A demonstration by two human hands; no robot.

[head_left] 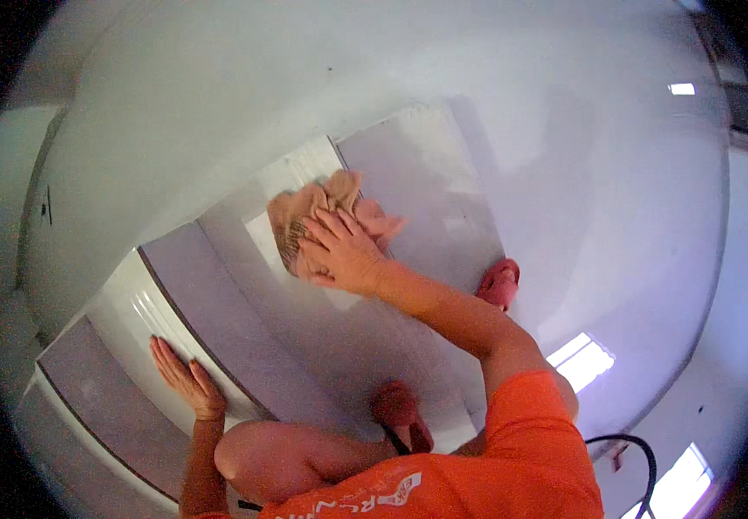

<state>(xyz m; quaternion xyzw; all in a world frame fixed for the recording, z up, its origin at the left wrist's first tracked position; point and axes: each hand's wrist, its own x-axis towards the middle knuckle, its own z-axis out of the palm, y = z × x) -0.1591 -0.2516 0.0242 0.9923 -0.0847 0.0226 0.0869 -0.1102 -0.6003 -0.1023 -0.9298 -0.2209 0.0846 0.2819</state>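
Note:
A bunched tan-and-pink cloth (313, 212) lies against a pale, glossy stair step. My right hand (343, 255) holds it down on the step, its fingers bent over the folds. Part of the cloth is hidden beneath the palm. Lower on the left, my left hand (185, 379) rests flat with fingers stretched out on another shiny step (136, 298), nothing in it. Dark strips run along the step edges, and grey risers (218, 294) stand between the treads.
A pale wall (244, 104) runs alongside the stairs. Reddish slippers are on my feet, one slipper (501, 284) at the right and another slipper (400, 406) nearer my body. A black cable (646, 458) curves at the lower right, by a bright window (681, 484).

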